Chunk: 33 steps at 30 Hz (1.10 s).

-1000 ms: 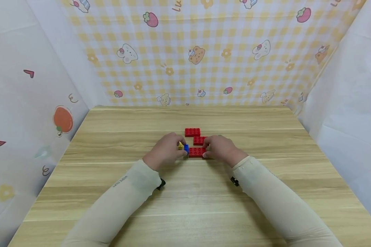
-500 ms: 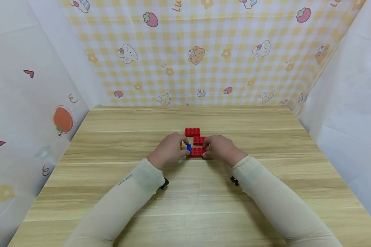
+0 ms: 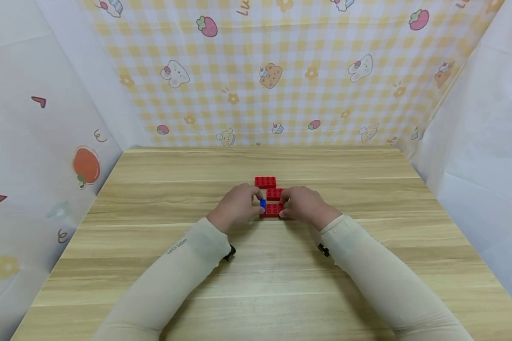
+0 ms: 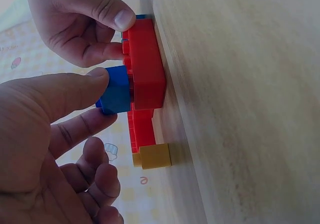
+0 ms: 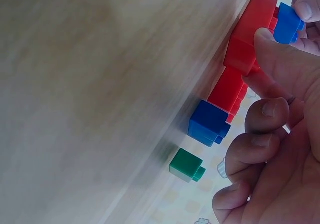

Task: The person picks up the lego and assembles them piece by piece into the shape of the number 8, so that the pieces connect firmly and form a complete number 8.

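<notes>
My left hand (image 3: 235, 204) pinches a small blue brick (image 4: 118, 88) between thumb and forefinger, its other fingers loosely curled. That brick stands over the left end of the nearest red brick (image 3: 275, 210). In the left wrist view a stud of the red brick (image 4: 150, 67) still shows in the narrow gap below the blue one. With thumb and forefinger, my right hand (image 3: 304, 204) grips the same red brick at its right end. In the right wrist view, both the red brick (image 5: 250, 34) and the blue brick (image 5: 287, 24) are visible between the two hands.
Behind lie a middle red brick (image 3: 274, 194) and a farther red brick (image 3: 265, 182). A yellow brick (image 4: 156, 156) stands beyond my left hand. Past my right hand are another blue brick (image 5: 207, 121) and a green brick (image 5: 186, 163). All rest on the wooden table (image 3: 256, 284).
My left hand has moved right with the blue brick, from beside the nearest red brick to over its left end. The yellow brick is now hidden in the head view. My right hand stays put.
</notes>
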Available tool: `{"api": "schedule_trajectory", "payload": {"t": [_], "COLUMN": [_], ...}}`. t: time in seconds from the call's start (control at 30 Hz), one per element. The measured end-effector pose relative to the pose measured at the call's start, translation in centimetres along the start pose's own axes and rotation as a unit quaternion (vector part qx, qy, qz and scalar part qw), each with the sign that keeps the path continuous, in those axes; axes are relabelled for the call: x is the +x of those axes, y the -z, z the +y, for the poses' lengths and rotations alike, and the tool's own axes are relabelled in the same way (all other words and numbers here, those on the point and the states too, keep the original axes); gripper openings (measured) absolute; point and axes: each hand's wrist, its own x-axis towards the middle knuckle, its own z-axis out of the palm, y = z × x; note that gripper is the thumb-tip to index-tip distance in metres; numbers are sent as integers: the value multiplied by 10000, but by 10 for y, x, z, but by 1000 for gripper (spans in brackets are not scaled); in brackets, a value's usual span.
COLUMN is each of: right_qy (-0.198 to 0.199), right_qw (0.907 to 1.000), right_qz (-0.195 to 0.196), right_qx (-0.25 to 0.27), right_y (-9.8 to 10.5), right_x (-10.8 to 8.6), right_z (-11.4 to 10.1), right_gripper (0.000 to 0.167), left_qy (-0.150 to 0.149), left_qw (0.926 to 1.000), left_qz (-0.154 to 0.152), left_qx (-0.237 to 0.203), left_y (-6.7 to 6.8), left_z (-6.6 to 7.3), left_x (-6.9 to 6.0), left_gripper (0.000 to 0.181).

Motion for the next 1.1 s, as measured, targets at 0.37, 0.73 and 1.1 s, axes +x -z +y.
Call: {"api": "schedule_trajectory", "payload": {"t": [0.37, 0.73, 1.1], "right_qy": [36, 83, 123], "right_qw": [10000, 10000, 9999], "right_qz": [-12, -3, 27], "right_qx": [-60, -51, 42], "right_y": [0, -1, -2], "right_x": [1, 1, 0], "right_z": [2, 2, 3], "right_gripper": [21, 21, 22], "left_qy": [68, 153, 128], "left_qw": [9998, 9994, 9997], "left_qz": [-129, -211, -192], "left_qx": [-143, -242, -109], "left_y": [2, 0, -1], "left_z": [-1, -3, 0], "left_x": [4, 5, 3], "left_gripper": [16, 16, 14]}}
